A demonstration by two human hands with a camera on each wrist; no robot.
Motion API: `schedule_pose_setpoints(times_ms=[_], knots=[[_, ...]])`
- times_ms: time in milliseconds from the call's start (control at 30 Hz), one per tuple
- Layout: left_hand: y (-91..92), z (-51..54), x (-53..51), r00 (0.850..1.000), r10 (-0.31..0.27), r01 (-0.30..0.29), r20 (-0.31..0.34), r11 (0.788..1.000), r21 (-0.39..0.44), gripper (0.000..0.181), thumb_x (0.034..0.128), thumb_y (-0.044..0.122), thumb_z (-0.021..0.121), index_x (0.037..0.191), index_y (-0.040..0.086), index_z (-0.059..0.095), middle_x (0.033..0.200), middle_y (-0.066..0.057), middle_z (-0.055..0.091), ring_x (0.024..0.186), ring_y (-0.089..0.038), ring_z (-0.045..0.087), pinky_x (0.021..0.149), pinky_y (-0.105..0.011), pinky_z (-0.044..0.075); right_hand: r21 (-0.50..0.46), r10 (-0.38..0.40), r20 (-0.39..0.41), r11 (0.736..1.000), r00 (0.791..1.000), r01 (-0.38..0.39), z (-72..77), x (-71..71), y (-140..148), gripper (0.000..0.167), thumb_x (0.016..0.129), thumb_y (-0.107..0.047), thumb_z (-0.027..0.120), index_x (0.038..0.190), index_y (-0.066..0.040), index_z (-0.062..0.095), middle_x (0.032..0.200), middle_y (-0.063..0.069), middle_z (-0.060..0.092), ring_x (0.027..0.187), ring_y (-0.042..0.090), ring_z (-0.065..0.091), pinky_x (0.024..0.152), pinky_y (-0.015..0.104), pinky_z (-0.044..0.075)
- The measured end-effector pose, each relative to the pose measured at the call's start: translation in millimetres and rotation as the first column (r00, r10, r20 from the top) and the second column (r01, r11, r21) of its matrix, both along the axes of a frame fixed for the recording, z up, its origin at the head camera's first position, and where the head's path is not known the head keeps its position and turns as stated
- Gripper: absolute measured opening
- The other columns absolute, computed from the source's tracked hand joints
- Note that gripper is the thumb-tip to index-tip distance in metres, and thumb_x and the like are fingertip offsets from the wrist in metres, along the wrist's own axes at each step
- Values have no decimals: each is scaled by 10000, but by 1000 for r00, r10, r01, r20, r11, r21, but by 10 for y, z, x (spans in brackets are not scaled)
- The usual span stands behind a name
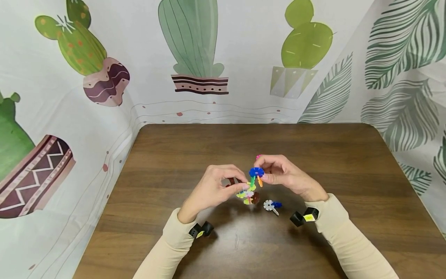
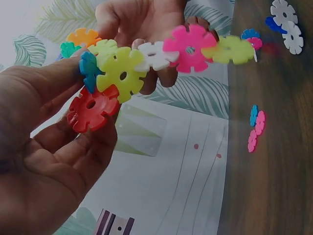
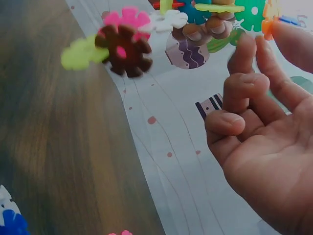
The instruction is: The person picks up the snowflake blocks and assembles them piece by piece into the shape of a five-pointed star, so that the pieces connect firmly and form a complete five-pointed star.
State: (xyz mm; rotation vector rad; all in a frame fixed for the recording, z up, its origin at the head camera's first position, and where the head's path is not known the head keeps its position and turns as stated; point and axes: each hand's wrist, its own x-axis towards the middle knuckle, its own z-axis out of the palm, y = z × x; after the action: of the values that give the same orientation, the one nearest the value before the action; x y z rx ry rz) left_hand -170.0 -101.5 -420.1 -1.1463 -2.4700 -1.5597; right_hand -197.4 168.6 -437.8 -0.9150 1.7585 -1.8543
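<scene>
Both hands hold one chain of interlocking flower-shaped plastic discs above the table. My left hand (image 1: 217,186) grips it around its middle; in the left wrist view a red disc (image 2: 93,110) and a yellow disc (image 2: 122,76) show beside the fingers. My right hand (image 1: 283,174) pinches the upper end, at the orange disc (image 3: 270,19), near the green disc (image 3: 249,14) and the blue disc (image 1: 256,172). From the left hand the other end hangs out, with a white disc (image 2: 155,55), a pink disc (image 2: 188,49), a brown disc (image 3: 123,51) and a blurred yellow-green disc (image 3: 80,53).
On the wooden table (image 1: 167,155), a white disc (image 1: 269,205) joined with blue and white ones lies in front of the right hand. Small pink discs (image 2: 260,122) and a blue one lie farther back. A cactus-print cloth (image 1: 251,46) hangs behind the table.
</scene>
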Motion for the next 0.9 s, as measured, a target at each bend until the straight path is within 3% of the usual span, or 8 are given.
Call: schedule_pose_setpoints(times_ms=[200, 300, 567, 633, 800, 900], knots=[[8, 1, -6, 997, 41, -40, 63, 999, -15, 39, 939, 167, 845, 953, 134, 831, 892, 23, 793, 787, -25, 686, 707, -226, 610, -53, -137, -61, 990, 989, 134, 26, 41, -15, 331, 971, 101, 640, 1225, -106, 683, 1058, -10, 709, 847, 189, 642, 736, 268, 573], [12, -7, -17, 995, 47, -47, 88, 999, -6, 44, 951, 179, 835, 954, 136, 825, 893, 21, 787, 777, -32, 684, 707, -247, 628, -75, -172, -124, 984, 977, 164, 39, 55, -30, 354, 966, 122, 658, 1238, -100, 700, 1081, -18, 720, 839, 172, 642, 712, 258, 579], [27, -53, -36, 986, 19, -17, 164, 1000, -15, 87, 1014, 220, 765, 984, 140, 780, 877, 22, 759, 742, -52, 655, 660, -271, 621, -78, -256, -323, 967, 911, 244, 85, 114, -100, 287, 941, 151, 683, 1160, -20, 755, 1116, 4, 705, 856, 154, 621, 678, 251, 545], [31, -54, -39, 985, 33, -29, 169, 999, -26, 74, 1010, 205, 769, 991, 134, 778, 882, 14, 770, 763, -44, 670, 693, -258, 628, -51, -277, -340, 960, 899, 276, 95, 132, -103, 279, 943, 136, 693, 1145, -39, 773, 1123, -8, 710, 875, 140, 630, 692, 241, 546], [28, -29, -41, 975, 69, -60, 212, 997, -48, 44, 993, 182, 786, 1003, 140, 776, 925, -5, 791, 839, -47, 706, 788, -233, 642, -31, -305, -326, 950, 895, 312, 118, 154, -100, 267, 957, 122, 681, 1161, -24, 773, 1117, 8, 727, 881, 150, 633, 693, 247, 554], [14, -17, -41, 964, 53, -43, 262, 998, -45, 54, 987, 164, 790, 1031, 139, 770, 961, -15, 789, 875, -64, 718, 795, -250, 652, -17, -329, -326, 939, 886, 343, 127, 162, -98, 244, 960, 100, 697, 1136, -46, 783, 1076, -4, 738, 861, 149, 636, 669, 248, 560]])
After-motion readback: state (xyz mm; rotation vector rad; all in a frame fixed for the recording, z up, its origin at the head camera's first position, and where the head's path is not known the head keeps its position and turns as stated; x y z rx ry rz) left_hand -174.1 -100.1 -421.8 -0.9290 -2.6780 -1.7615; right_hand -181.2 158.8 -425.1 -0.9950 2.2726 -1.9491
